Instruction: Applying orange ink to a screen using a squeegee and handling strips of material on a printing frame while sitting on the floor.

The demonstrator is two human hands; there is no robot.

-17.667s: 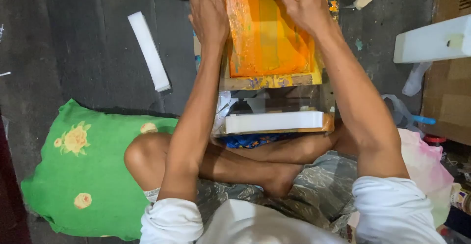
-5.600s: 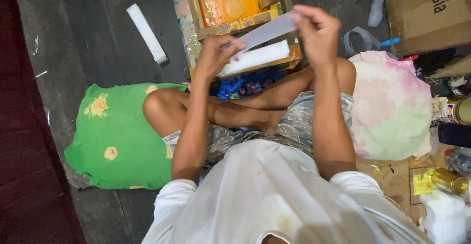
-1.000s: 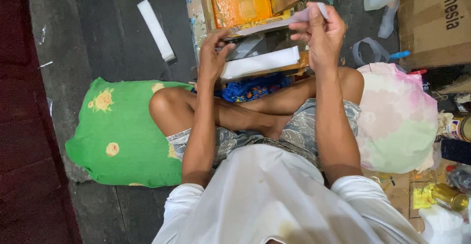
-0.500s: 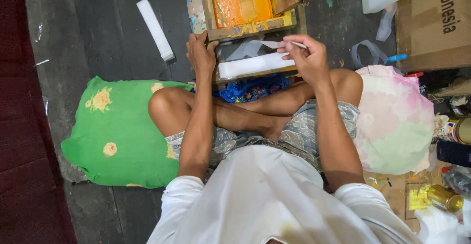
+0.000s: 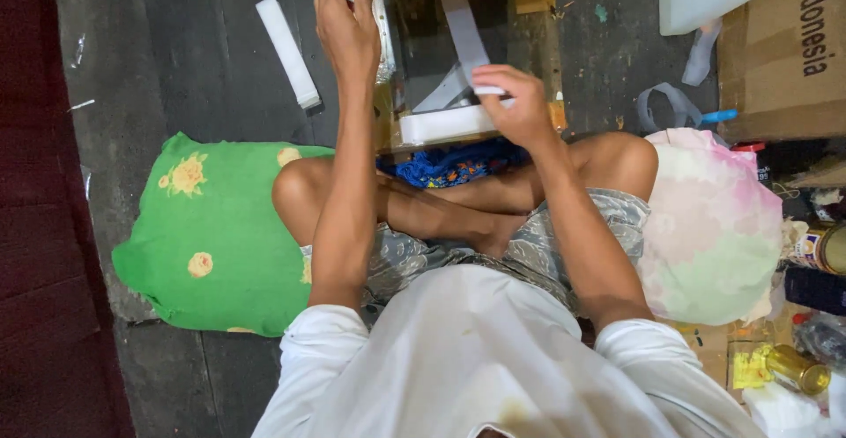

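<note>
The person sits cross-legged on the dark floor [image 5: 176,77], with a green cushion [image 5: 207,235] on one side and a pink and white cushion [image 5: 714,226] on the other, likely so sitting low feels soft. Right in front of the knees stands a wooden frame [image 5: 529,15], close enough to reach without leaning far. The left hand [image 5: 348,24] is stretched out and curls around the frame's left edge, likely to keep it from moving. A stack of white strips [image 5: 441,123] rests on the frame's near edge. The right hand [image 5: 520,103] sits just above the stack, fingers pinched on one thin white strip [image 5: 465,37] that slants upward. Another white strip [image 5: 287,50] lies alone on the floor, well apart.
</note>
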